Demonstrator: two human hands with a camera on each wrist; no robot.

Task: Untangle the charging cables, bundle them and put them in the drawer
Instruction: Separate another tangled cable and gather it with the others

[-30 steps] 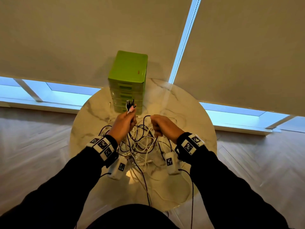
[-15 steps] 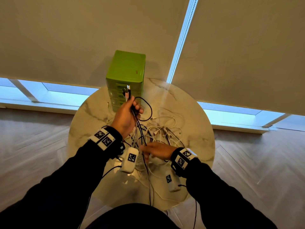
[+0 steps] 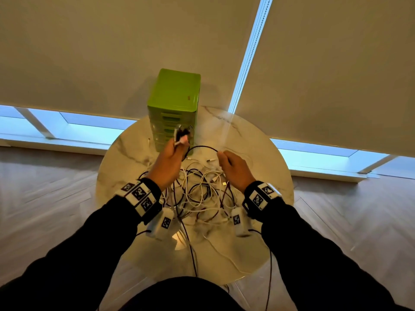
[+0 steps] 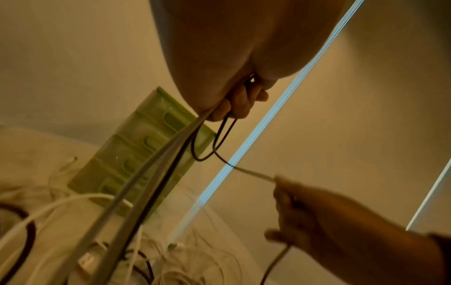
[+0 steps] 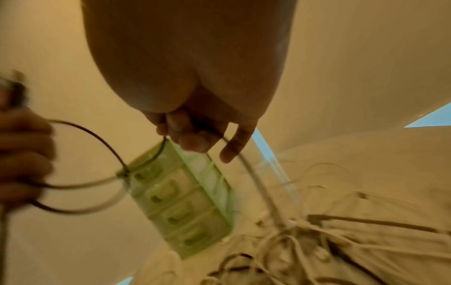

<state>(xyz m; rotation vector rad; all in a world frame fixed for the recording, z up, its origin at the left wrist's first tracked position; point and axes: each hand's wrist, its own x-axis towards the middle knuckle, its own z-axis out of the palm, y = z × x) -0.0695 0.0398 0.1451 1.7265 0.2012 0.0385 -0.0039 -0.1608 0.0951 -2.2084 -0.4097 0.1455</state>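
Note:
A tangle of white and black charging cables lies on the round marble table. My left hand is raised in front of the green drawer unit and grips a bunch of cable ends, their plugs sticking up above the fist. A black cable arcs from that hand to my right hand, which pinches it. The left wrist view has the left hand's fingers curled round black and white cables. My right hand's fingers pinch the black cable in the right wrist view.
The green drawer unit stands at the table's far edge with all its drawers closed. Behind it hang beige roller blinds over a low window. Some cables trail over the near table edge. Wooden floor surrounds the table.
My right hand rose from the pile near me and moved forward to the right, drawing the black cable out from the left hand. The left hand stayed raised by the drawers.

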